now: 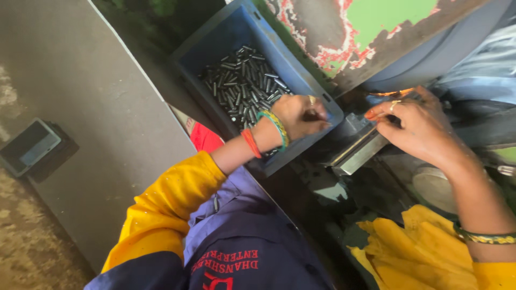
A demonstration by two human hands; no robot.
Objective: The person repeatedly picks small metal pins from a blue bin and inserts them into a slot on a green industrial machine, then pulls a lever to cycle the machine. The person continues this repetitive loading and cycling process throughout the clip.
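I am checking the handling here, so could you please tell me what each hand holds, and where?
The left hand is curled closed over the blue bin of small metal pins; its contents are hidden. The right hand rests on the metal guide, gripping nothing visible.

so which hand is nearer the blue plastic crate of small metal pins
Left. The left hand is inside the blue plastic crate, over the small metal pins. The right hand is outside it, at the metal guide.
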